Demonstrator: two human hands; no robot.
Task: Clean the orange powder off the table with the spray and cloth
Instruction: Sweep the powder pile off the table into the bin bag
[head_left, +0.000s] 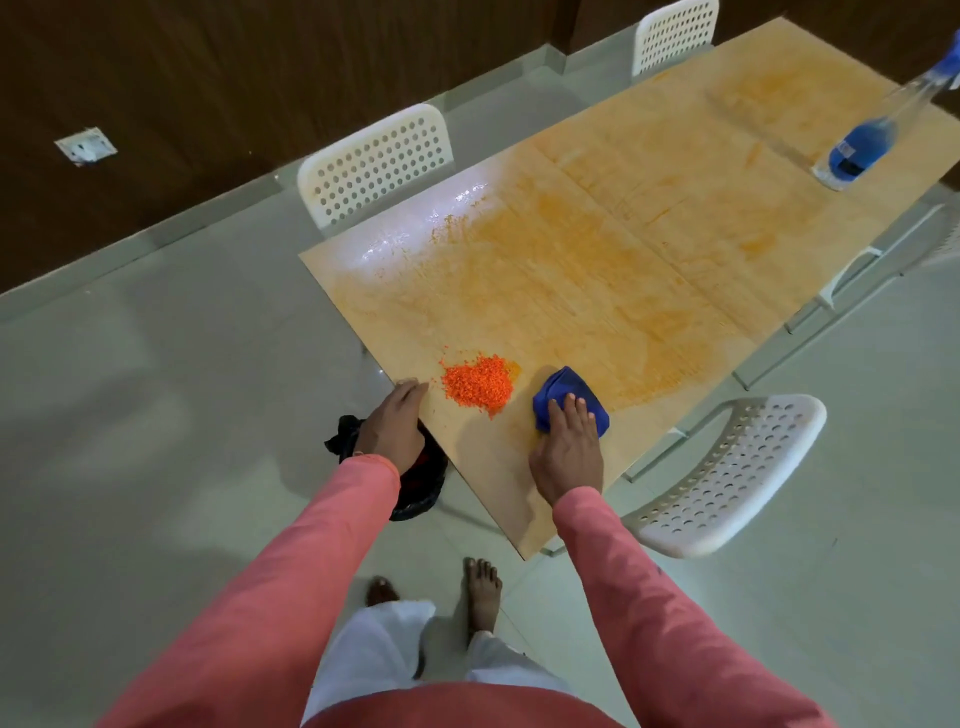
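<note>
Heaped bright orange powder (478, 383) near light wooden table (649, 270) edge. Left hand (390, 426) at 9 o'clock, fingers resting straight on rim. Right hand (567, 451) at 3 o'clock, flat fingers pressing bunched blue cloth (563, 391). Clear spray bottle of blue liquid (866, 140) far off at 1 o'clock.

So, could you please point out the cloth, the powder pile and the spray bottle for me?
cloth (558, 387): head view, bare blue fold beyond the fingers.
powder pile (478, 383): head view, middle of the heap.
spray bottle (857, 148): head view, blue liquid in its lower body.

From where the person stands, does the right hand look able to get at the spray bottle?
Probably not without stepping along the table. The right hand presses the blue cloth at the near corner, while the spray bottle stands at the far end. Nothing blocks the path.
</note>
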